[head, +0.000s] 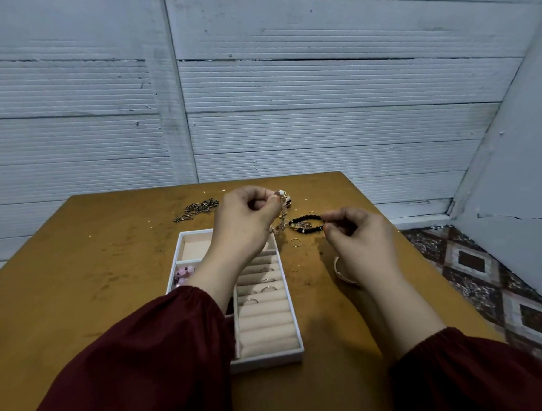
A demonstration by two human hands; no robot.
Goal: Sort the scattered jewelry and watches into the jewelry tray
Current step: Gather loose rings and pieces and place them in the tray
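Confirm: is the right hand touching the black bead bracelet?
Touching. The head view shows the right hand pinching the black bead bracelet at its right end, with no gap visible. The left hand pinches a gold chain.

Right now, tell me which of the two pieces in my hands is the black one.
The black beaded bracelet, pinched at its end by the right hand. The left hand pinches a gold chain with a white bead at its top instead.
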